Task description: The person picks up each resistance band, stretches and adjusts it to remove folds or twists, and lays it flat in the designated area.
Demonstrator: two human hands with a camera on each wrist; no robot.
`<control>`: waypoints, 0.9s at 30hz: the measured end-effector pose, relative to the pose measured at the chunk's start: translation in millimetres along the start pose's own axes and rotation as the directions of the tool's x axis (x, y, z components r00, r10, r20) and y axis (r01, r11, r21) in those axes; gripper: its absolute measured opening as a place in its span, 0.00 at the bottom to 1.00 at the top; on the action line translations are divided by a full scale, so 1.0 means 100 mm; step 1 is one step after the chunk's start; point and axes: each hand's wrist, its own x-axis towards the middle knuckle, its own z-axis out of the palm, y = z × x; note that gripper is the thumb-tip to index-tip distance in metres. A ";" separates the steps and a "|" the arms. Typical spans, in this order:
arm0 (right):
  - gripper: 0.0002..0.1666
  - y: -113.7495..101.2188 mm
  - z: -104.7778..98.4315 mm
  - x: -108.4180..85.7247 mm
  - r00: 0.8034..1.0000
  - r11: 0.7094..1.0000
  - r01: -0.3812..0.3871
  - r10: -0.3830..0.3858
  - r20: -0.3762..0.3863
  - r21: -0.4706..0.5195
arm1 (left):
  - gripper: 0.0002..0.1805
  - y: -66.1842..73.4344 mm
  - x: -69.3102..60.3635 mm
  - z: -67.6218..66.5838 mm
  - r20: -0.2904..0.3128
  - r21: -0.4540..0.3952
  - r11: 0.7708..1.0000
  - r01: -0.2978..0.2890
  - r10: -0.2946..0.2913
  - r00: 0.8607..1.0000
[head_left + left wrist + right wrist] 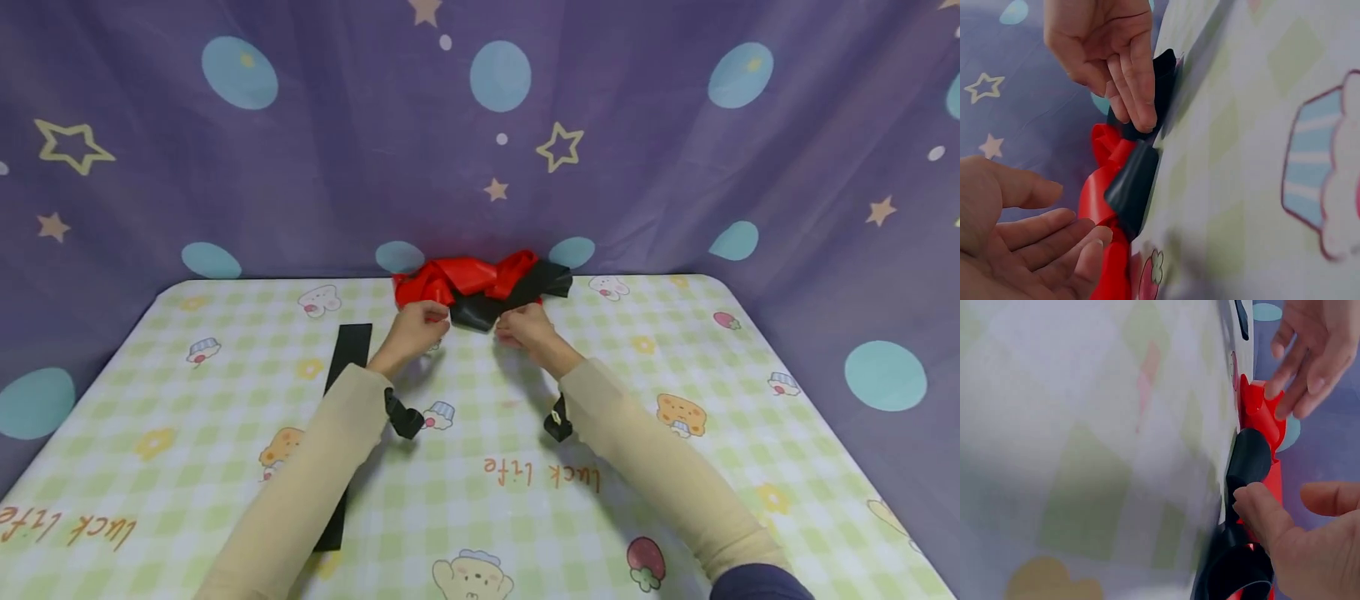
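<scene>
A crumpled bundle of glossy red and black sheet material (468,277) lies at the table's far edge against the backdrop. Its red part (1096,192) and dark folded part (1135,187) show up close in the left wrist view. My left hand (415,332) is just in front of the bundle's left side, fingers loosely bent, palm empty. Opposite it, my right hand (531,330) is by the black part (1250,456), its fingers loosely extended and holding nothing. In the right wrist view its fingertips overlap the dark material; I cannot tell whether they touch.
A long flat black strip (349,346) lies lengthwise on the left of the table, partly under my left forearm. The table wears a green checked cloth (480,533) with cartoon prints. A purple curtain (637,167) with stars and ovals rises behind the far edge.
</scene>
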 end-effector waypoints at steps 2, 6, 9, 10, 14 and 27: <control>0.23 0.01 0.00 0.01 1.000 1.000 -0.002 0.002 -0.012 0.010 | 0.20 0.02 0.06 0.04 -0.004 -0.001 1.000 0.005 -0.005 1.000; 0.21 0.03 0.01 0.04 0.999 0.999 -0.011 0.012 -0.035 0.037 | 0.21 0.03 0.17 0.13 -0.005 0.027 1.000 0.014 -0.014 1.000; 0.19 0.04 0.02 0.05 0.999 0.997 -0.024 0.027 -0.042 0.072 | 0.22 0.04 0.22 0.18 0.006 0.046 0.999 0.023 -0.024 1.000; 0.19 0.04 0.03 0.05 0.999 0.996 -0.030 0.034 -0.037 0.086 | 0.23 0.04 0.23 0.19 0.005 0.055 0.998 0.028 -0.028 1.000; 0.18 0.07 0.03 0.06 0.999 0.991 -0.036 0.039 -0.018 0.130 | 0.22 0.06 0.23 0.24 -0.009 0.063 0.997 0.042 -0.041 0.999; 0.17 0.05 -0.02 0.07 0.999 0.967 -0.048 0.045 0.017 0.250 | 0.21 0.08 0.22 0.24 -0.153 -0.031 0.999 0.017 -0.022 0.988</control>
